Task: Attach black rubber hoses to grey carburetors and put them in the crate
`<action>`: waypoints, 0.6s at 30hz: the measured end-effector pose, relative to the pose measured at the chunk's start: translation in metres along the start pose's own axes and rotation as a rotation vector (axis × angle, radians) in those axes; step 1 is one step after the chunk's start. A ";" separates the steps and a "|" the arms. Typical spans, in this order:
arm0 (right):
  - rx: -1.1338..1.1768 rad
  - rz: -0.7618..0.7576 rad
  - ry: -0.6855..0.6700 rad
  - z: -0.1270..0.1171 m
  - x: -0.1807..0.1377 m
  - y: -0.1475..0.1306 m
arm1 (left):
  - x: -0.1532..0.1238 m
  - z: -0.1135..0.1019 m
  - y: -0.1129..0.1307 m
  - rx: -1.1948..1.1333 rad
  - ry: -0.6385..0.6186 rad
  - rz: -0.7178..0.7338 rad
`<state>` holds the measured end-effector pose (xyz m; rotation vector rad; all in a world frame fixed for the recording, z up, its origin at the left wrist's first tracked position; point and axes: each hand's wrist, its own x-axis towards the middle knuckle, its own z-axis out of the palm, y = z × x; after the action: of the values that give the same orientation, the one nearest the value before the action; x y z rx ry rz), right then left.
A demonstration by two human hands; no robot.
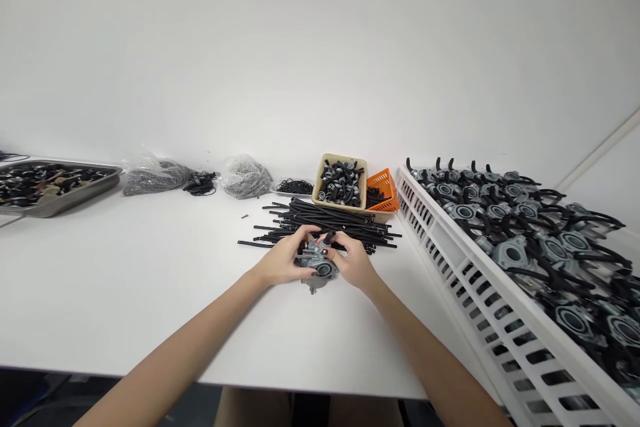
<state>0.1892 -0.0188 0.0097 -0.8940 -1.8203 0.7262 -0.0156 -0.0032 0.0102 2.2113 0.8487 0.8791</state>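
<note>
Dozens of small black parts fill a shallow steel tray (75,197) at ten o'clock on the white table (125,280), with a crumpled clear plastic bag of grey metal bits (245,177) at eleven. At the centre, the left hand (283,261) curls its fingers round the left side of a small grey cast-metal carburettor (316,263), which sits low against the tabletop. The right hand (353,260) grips the other side, thumb and forefinger pinched at a black piece on top. It looks dense and rigid, heavy for its size and not slippery. The solid body seems safer to hold than its thin levers. Just behind, at twelve, lies a pile of thin black rubber tubes (340,220). At one o'clock are a beige plastic bin (345,159) and an orange mesh basket (383,183). At three, a white slotted crate (480,287) holds more carburettors.
</note>
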 end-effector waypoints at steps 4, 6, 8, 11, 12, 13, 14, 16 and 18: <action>0.231 0.007 0.001 0.002 0.000 -0.009 | 0.001 0.010 -0.001 -0.421 0.094 0.016; 0.377 0.032 -0.017 0.000 0.001 -0.015 | 0.000 0.023 0.003 -0.738 0.132 -0.038; 0.439 0.075 -0.048 -0.003 0.003 -0.019 | -0.003 0.036 0.012 -1.065 0.063 -0.180; 0.431 0.138 -0.099 -0.013 0.005 -0.017 | -0.008 0.052 0.027 -1.347 -0.054 -0.412; 0.434 0.152 -0.121 -0.017 0.006 -0.015 | -0.010 0.054 0.032 -1.390 -0.052 -0.458; 0.451 0.163 -0.149 -0.022 0.006 -0.012 | -0.012 0.056 0.036 -1.417 -0.040 -0.492; 0.485 0.172 -0.177 -0.028 0.006 -0.008 | -0.014 0.057 0.040 -1.435 -0.035 -0.516; 0.598 0.189 -0.203 -0.040 0.007 -0.001 | -0.017 0.057 0.047 -1.455 -0.085 -0.538; 0.724 0.180 -0.110 -0.052 0.007 0.004 | -0.022 0.057 0.053 -1.451 -0.199 -0.519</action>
<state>0.2363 -0.0054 0.0295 -0.5352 -1.4011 1.4498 0.0323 -0.0679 0.0060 0.7350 0.3754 0.6284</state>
